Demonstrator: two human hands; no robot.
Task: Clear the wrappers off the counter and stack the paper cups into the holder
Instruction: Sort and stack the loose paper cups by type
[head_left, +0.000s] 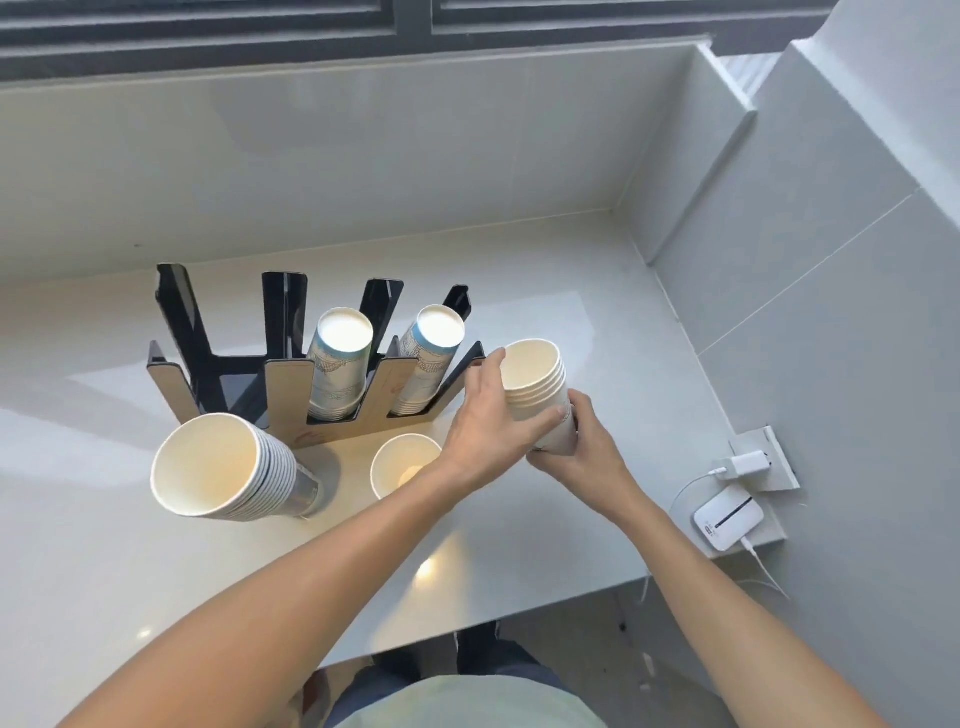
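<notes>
A short stack of white paper cups (535, 376) is held upright, mouth up, just right of the holder. My left hand (485, 415) wraps its upper side and my right hand (587, 449) grips its base. The black slotted cup holder (291, 371) stands on the counter with two upside-down cup stacks (337, 366) (428, 353) in its middle and right slots; its left slot is empty. A tall stack of cups (223, 467) leans in front of the holder on the left. A single cup (400, 467) stands mouth up behind my left wrist.
The white counter (571, 291) ends in a tiled wall at the back and right. At the right edge a white charger (745, 462) sits in a wall socket above a small white router (727, 519) with cables. The counter's front edge runs near my body.
</notes>
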